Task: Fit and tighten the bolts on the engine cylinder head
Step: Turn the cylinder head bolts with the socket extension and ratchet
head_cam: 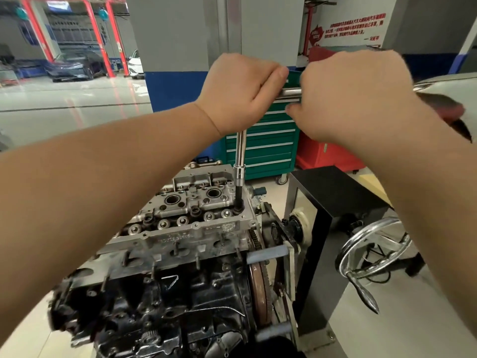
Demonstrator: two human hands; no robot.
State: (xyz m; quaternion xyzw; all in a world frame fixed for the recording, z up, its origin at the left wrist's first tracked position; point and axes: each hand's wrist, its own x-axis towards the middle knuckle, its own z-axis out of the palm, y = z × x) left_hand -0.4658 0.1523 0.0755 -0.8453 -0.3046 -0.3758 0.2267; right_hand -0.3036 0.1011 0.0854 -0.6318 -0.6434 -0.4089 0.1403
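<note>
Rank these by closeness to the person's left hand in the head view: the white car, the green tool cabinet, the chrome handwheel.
From the left hand:
1. Green tool cabinet, just behind and below it.
2. Chrome handwheel, lower right, on the engine stand.
3. White car, far back on the left.

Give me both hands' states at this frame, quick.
Left hand: closed around the top of the T-handle wrench, which stands upright on the cylinder head.
Right hand: gripping the wrench's crossbar.

Both fists, the left hand (238, 91) and the right hand (353, 99), grip a shiny wrench (240, 151) standing on the cylinder head (196, 215), probably on a bolt.
</note>
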